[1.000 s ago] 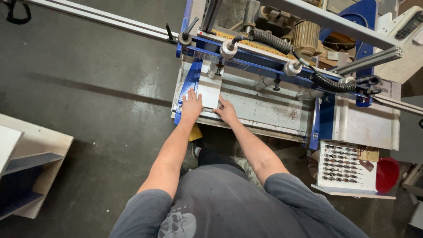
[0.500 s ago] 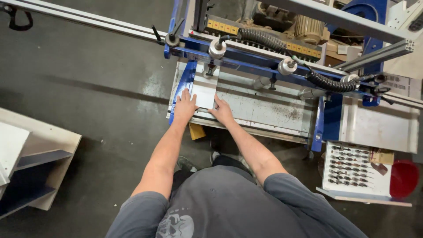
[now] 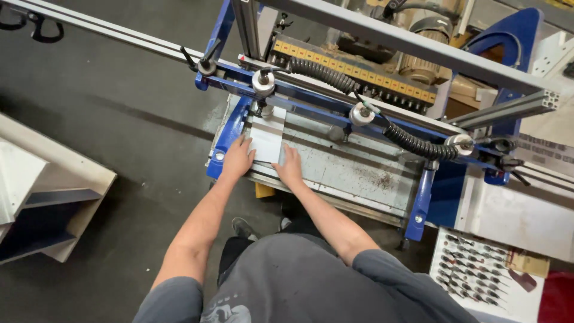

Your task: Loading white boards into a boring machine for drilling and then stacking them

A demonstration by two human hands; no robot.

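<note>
Left hand (image 3: 237, 158), right hand (image 3: 290, 168) flat, gripping white panel (image 3: 266, 142) edges; tray (image 3: 478, 276) holds, probably, drill bits.

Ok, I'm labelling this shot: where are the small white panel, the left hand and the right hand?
small white rectangular panel (image 3: 266, 142), head view, middle of its top face.
left hand (image 3: 237, 160), head view, back of the hand.
right hand (image 3: 291, 168), head view, back of the hand.
</note>
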